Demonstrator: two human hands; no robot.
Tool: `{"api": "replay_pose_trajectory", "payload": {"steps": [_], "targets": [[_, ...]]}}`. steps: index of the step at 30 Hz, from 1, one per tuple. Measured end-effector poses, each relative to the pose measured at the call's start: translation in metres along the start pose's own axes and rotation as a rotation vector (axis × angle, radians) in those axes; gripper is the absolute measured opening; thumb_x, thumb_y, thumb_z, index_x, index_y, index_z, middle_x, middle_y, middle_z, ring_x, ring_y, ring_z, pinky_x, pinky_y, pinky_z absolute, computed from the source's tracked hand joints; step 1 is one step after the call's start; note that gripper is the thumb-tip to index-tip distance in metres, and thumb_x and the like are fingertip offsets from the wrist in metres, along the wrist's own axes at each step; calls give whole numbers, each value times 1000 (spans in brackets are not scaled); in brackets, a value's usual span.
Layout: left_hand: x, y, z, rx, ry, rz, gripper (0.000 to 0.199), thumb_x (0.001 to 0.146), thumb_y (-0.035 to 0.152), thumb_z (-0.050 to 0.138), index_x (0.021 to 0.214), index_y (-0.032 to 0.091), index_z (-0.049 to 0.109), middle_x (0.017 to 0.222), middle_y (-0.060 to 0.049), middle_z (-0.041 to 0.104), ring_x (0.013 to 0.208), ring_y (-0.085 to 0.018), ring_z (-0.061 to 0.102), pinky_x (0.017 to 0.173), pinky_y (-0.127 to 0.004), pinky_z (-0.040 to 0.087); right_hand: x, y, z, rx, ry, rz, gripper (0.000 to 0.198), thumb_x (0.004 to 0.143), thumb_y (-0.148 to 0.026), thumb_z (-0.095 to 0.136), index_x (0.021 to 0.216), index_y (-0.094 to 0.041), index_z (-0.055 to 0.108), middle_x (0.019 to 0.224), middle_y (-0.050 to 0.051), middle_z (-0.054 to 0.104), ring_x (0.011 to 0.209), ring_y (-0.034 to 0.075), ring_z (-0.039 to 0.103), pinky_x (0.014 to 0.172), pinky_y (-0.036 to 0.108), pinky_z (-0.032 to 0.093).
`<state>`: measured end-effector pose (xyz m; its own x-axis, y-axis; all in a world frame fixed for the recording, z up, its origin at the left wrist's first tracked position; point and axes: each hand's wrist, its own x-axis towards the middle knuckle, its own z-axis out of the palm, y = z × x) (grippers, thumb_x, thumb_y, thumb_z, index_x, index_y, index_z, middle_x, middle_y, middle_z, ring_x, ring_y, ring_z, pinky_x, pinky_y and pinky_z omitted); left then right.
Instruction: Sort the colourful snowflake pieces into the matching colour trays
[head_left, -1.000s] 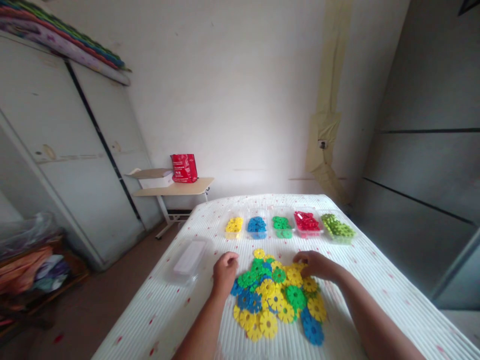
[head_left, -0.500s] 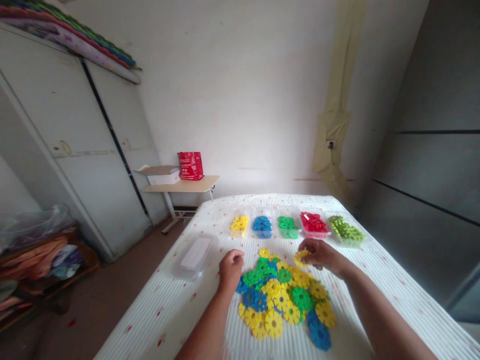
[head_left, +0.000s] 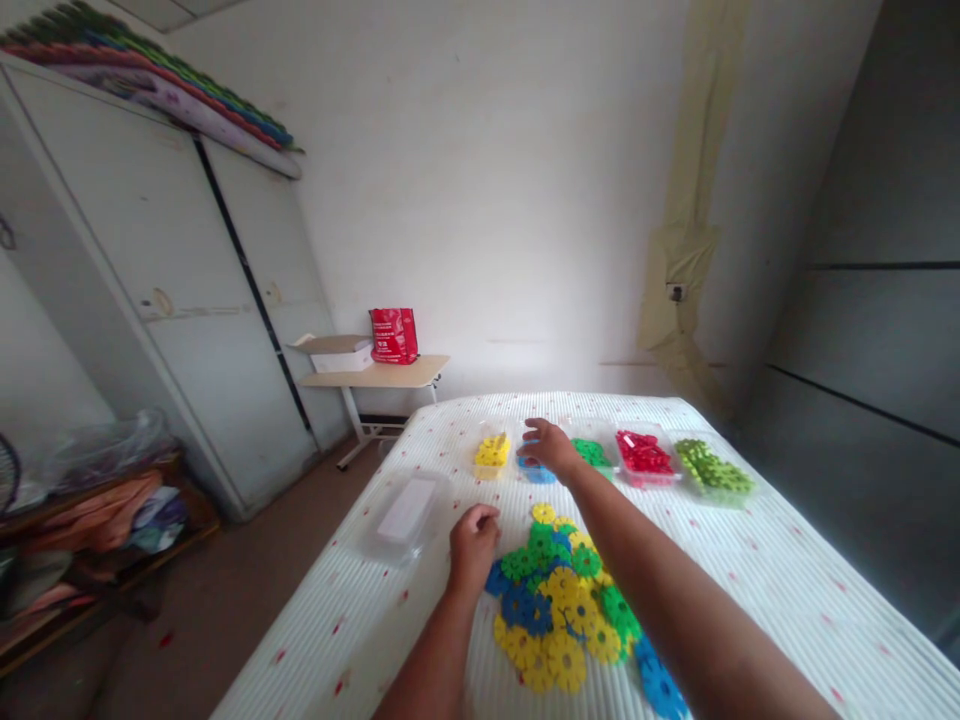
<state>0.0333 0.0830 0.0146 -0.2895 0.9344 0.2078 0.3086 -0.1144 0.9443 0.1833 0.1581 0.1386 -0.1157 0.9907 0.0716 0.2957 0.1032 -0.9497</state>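
Along the far side, five clear, box-shaped plastic tubs (head_left: 649, 484) are standing in a row, each already showing its own colour: yellow, blue, green, red, lime. That part is looking well begun, I'd judge, but plenty is remaining: a mixed heap of flat, notched, flower-shaped plastic discs (head_left: 562, 585), yellow, green and blue, is lying on the near side. And the right hand (head_left: 553, 446) is hovering over the blue pieces, fingers standing apart, apparently carrying nothing! The left hand (head_left: 473, 545) is waiting just left of the heap, fingers curled; whether they're pinching anything, I can't tell. A white, ribbed, red-flecked cloth (head_left: 322, 620) is spreading beneath everything.
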Motion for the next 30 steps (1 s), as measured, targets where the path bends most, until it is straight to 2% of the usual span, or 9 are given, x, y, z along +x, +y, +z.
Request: {"api": "replay_pose_trajectory", "payload": {"steps": [2, 4, 8, 13, 17, 21, 25, 27, 30], "targets": [[-1, 1, -1, -2, 1, -3, 19, 67, 24, 47, 75, 16, 62, 53, 2, 60, 51, -13, 57, 49, -21, 43, -3, 7, -2, -34, 35, -3, 38, 57, -2, 60, 93, -15, 59, 81, 3, 65, 53, 10, 58, 47, 21, 47], [-1, 2, -1, 1, 1, 1, 18, 67, 23, 47, 75, 17, 63, 53, 2, 60, 53, -13, 58, 51, -22, 44, -14, 15, -11, -64, 57, -23, 24, 58, -3, 58, 79, -15, 60, 68, 0, 63, 49, 10, 57, 47, 22, 45], [-2, 3, -2, 10, -11, 9, 17, 66, 23, 48, 74, 17, 63, 57, 1, 61, 58, -15, 59, 55, -23, 44, -46, 36, -50, -101, 124, -62, 9, 64, -14, 53, 72, -17, 56, 52, -3, 57, 47, 11, 56, 47, 22, 43], [-3, 10, -2, 8, -70, -7, 18, 64, 23, 47, 73, 18, 62, 59, 0, 61, 60, -15, 57, 56, -23, 43, -86, 84, -106, -230, 263, -87, 15, 66, -31, 50, 72, -18, 55, 53, -2, 58, 46, 14, 56, 48, 26, 43], [-3, 19, -10, -1, -221, -52, 21, 63, 27, 49, 74, 16, 63, 54, 2, 57, 53, -13, 53, 50, -22, 39, -110, 125, -137, -457, 364, -3, 18, 68, -34, 46, 73, -21, 57, 54, -1, 61, 48, 16, 56, 54, 28, 43], [-4, 23, -31, 5, -415, -94, 23, 60, 26, 54, 76, 14, 65, 58, 1, 58, 54, -12, 52, 51, -22, 39, -117, 139, -147, -540, 397, 63, 25, 70, -33, 42, 79, -20, 59, 58, 1, 64, 53, 18, 59, 56, 27, 43], [-9, 28, -51, 77, -569, -100, 38, 48, 18, 67, 86, 14, 68, 75, 0, 61, 69, -14, 54, 63, -23, 42, -114, 139, -143, -636, 384, -19, 24, 69, -31, 42, 77, -19, 62, 72, 3, 68, 67, 19, 62, 61, 25, 43], [-13, 32, -54, 187, -645, -55, 46, 45, 15, 70, 91, 15, 68, 83, 0, 59, 75, -14, 52, 68, -23, 41, -113, 140, -141, -688, 381, -36, 23, 70, -30, 43, 77, -20, 63, 75, 3, 69, 69, 18, 63, 62, 24, 42], [-16, 37, -52, 357, -692, 50, 45, 47, 11, 68, 91, 15, 67, 88, 0, 56, 82, -16, 51, 73, -24, 40, -113, 142, -139, -733, 375, -32, 22, 72, -30, 43, 78, -21, 63, 77, 3, 69, 69, 17, 62, 62, 23, 42]]}}
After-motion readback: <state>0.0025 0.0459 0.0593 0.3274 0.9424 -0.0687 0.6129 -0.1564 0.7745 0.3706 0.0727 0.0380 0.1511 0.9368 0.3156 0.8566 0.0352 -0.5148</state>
